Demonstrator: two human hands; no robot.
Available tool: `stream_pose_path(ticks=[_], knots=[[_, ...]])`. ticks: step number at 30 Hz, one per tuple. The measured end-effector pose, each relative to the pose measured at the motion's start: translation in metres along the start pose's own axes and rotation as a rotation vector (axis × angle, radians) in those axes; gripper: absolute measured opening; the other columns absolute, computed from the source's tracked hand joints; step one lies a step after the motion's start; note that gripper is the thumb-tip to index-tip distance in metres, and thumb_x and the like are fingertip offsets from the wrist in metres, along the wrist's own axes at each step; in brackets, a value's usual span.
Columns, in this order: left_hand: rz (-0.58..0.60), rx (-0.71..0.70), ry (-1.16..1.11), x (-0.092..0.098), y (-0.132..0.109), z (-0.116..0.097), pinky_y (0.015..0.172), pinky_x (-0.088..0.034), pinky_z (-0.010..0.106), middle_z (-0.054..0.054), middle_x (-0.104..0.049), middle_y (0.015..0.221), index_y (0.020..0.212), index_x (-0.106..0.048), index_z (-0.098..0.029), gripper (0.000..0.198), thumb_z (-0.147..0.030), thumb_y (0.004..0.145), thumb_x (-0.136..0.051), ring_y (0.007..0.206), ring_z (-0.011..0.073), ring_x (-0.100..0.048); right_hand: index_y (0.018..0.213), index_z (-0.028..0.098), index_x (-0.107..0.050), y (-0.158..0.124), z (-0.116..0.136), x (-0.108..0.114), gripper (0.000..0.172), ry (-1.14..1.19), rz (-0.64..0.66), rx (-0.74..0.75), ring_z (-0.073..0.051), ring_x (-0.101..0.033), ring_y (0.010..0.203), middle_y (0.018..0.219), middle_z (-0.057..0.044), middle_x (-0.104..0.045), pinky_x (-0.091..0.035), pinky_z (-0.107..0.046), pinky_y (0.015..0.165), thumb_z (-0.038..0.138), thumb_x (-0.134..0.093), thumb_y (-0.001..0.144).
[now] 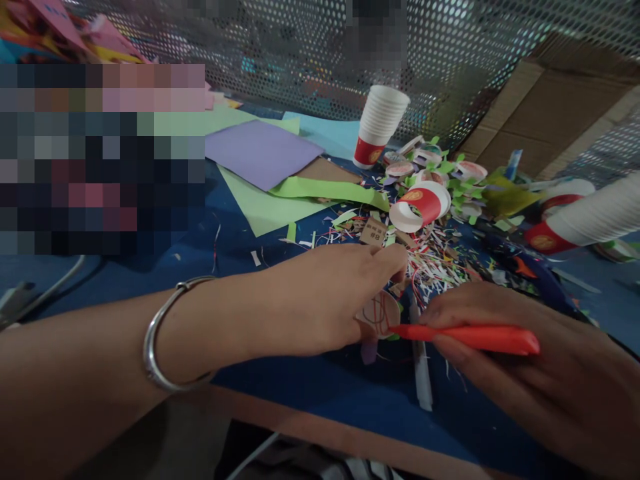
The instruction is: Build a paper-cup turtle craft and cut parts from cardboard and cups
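Observation:
My left hand (330,293), with a silver bangle on its wrist, is closed at the edge of a small round paper piece (379,312). Red and dark lines are drawn on that piece, and bits of purple paper (369,352) and green paper show at its rim. A red marker pen (480,338) is gripped in my right hand (500,320). Its tip meets the lower right edge of the round piece. Part of the piece is hidden by my left fingers. Between the hands lies a pale flat strip (423,380).
Paper shreds (440,260) spread beyond my hands. A cut paper cup (423,207) lies there, near decorated round pieces (425,157). Stacked cups (383,123) stand behind; another stack (595,213) lies right. Purple (265,150) and green sheets (260,213) lie left. Cardboard (540,113) leans on perforated mesh.

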State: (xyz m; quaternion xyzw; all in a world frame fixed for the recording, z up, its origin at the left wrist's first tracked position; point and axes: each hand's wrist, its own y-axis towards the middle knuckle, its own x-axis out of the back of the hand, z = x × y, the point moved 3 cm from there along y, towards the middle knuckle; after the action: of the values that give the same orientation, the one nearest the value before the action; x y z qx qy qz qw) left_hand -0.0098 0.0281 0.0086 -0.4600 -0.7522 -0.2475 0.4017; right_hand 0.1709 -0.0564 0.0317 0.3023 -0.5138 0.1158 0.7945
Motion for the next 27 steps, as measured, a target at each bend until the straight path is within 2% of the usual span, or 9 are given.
stream_pose_path(ticks=[5, 8, 13, 22, 24, 27], knots=[[-0.011, -0.005, 0.010, -0.0013, 0.0000, -0.0008, 0.075, -0.044, 0.029, 0.005, -0.067, 0.108, 0.111, -0.047, -0.020, 0.041, -0.017, 0.077, -0.070, 0.097, 0.0226, -0.065, 0.100, 0.026, -0.066, -0.0010, -0.0078, -0.0060, 0.008, -0.048, -0.064, -0.115, -0.014, -0.072, 0.083, 0.094, 0.001, -0.074, -0.058, -0.022, 0.083, 0.027, -0.060, 0.096], [-0.008, -0.002, 0.018, -0.0007, 0.0003, -0.0009, 0.075, -0.044, 0.029, 0.005, -0.068, 0.107, 0.110, -0.046, -0.020, 0.042, -0.016, 0.076, -0.069, 0.097, 0.0230, -0.065, 0.105, 0.024, -0.066, 0.0005, -0.0086, -0.0075, 0.011, -0.093, -0.108, -0.077, -0.017, -0.072, 0.089, 0.098, -0.003, -0.075, -0.058, -0.025, 0.087, 0.025, -0.059, 0.096], [-0.006, -0.007, -0.001, 0.0006, 0.0005, -0.0019, 0.073, -0.044, 0.029, 0.004, -0.068, 0.105, 0.107, -0.045, -0.021, 0.041, -0.015, 0.074, -0.068, 0.095, 0.0227, -0.066, 0.102, 0.019, -0.067, 0.0016, -0.0046, -0.0089, 0.010, -0.068, -0.092, 0.044, -0.017, -0.073, 0.086, 0.096, -0.005, -0.075, -0.059, -0.025, 0.085, 0.020, -0.061, 0.095], [-0.022, -0.018, -0.013, 0.0014, -0.0012, -0.0017, 0.073, -0.044, 0.029, 0.004, -0.069, 0.106, 0.109, -0.044, -0.021, 0.041, -0.015, 0.076, -0.067, 0.096, 0.0242, -0.066, 0.092, 0.024, -0.064, 0.0041, -0.0008, -0.0036, 0.006, -0.044, -0.055, -0.055, -0.015, -0.070, 0.067, 0.083, -0.001, -0.073, -0.060, -0.024, 0.073, 0.027, -0.059, 0.095], [-0.022, -0.023, -0.031, 0.0014, -0.0015, -0.0018, 0.071, -0.044, 0.029, 0.004, -0.069, 0.104, 0.108, -0.043, -0.022, 0.041, -0.015, 0.076, -0.067, 0.094, 0.0238, -0.067, 0.090, 0.025, -0.064, 0.0046, -0.0009, -0.0029, 0.009, -0.067, -0.068, -0.069, -0.015, -0.070, 0.068, 0.083, 0.000, -0.074, -0.059, -0.025, 0.071, 0.031, -0.059, 0.095], [-0.021, -0.014, -0.039, 0.0006, -0.0015, -0.0010, 0.067, -0.043, 0.029, 0.003, -0.069, 0.098, 0.110, -0.041, -0.022, 0.041, -0.018, 0.077, -0.066, 0.090, 0.0235, -0.067, 0.097, 0.026, -0.067, 0.0052, -0.0011, -0.0038, 0.007, -0.109, -0.093, -0.094, -0.016, -0.072, 0.074, 0.091, 0.001, -0.075, -0.058, -0.026, 0.074, 0.029, -0.060, 0.095]])
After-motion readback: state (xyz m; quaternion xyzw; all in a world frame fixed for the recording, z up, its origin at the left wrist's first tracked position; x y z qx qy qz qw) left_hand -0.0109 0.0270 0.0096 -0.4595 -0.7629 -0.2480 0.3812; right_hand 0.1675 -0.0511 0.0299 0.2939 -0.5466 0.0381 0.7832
